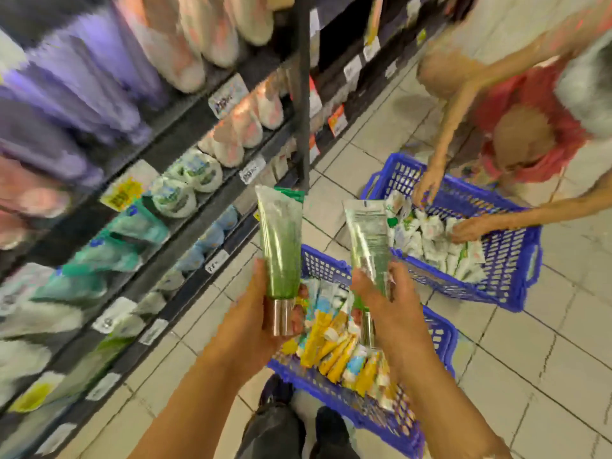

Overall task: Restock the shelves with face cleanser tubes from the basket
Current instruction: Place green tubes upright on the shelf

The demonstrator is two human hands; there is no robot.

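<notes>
Shoes and dark trouser legs of the wearer stand on the tiled floor at the bottom edge. Left hand grips a green tube by its lower end, fingers curled round the silver cap; the tube stands upright, crimped end up. Right hand grips a second tube, paler green and clear, also upright, its cap hidden partly behind the fingers. Both tubes are held above the near basket, a blue slatted one on the floor, filled with mixed tubes in yellow, white and light blue. Shelves run along the left side, stocked with rows of tubes and bottles in purple, pink, white, teal and blue; price tags line the shelf edges. View of the shelves is blurred, labels unreadable. Second blue basket sits further right, just beyond the near one, holding white-and-green tubes. Another person in a red top bends over it, both hands down among those tubes.
</notes>
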